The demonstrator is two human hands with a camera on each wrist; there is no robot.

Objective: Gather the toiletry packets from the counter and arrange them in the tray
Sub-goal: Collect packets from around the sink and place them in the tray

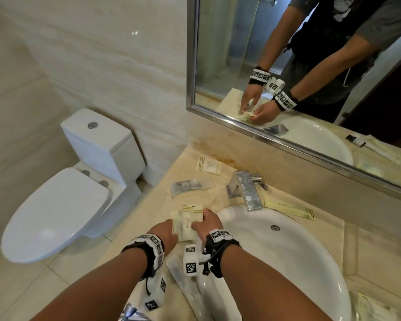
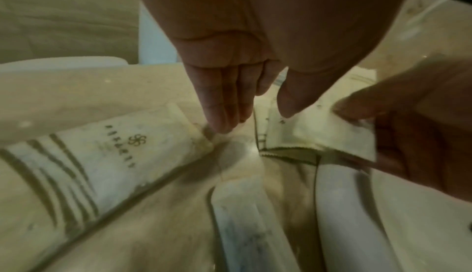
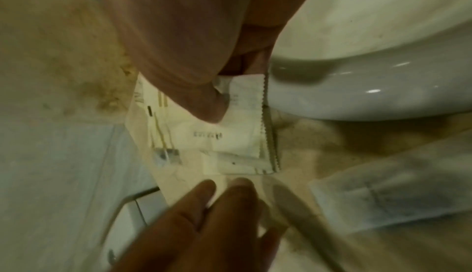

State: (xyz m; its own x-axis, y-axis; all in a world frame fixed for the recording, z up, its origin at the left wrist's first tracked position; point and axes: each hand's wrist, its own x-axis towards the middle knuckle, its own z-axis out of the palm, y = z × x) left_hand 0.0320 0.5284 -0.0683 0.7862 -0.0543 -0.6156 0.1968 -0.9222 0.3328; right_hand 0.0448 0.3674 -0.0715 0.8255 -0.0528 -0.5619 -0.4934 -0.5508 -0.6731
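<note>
A small stack of cream toiletry packets [image 1: 187, 220] lies on the counter just left of the sink. My right hand [image 1: 203, 218] pinches the stack, thumb on top [image 3: 209, 108] and fingers underneath [image 2: 408, 151]. My left hand [image 1: 171, 224] is at the stack's left edge with straight fingers [image 2: 222, 123], their tips touching the counter and the packets' edge. More packets lie loose: a cream one [image 1: 208, 165], a clear grey one [image 1: 190, 186], a long cream one [image 1: 289, 208] behind the basin, and a long one [image 1: 185, 281] under my wrists. I see no tray.
The white basin [image 1: 287, 262] fills the counter's right side, with a steel faucet [image 1: 245, 188] behind it. Another packet [image 1: 370, 306] lies at the lower right. A toilet [image 1: 67, 193] stands left of the counter edge. The mirror [image 1: 310, 66] reflects my hands.
</note>
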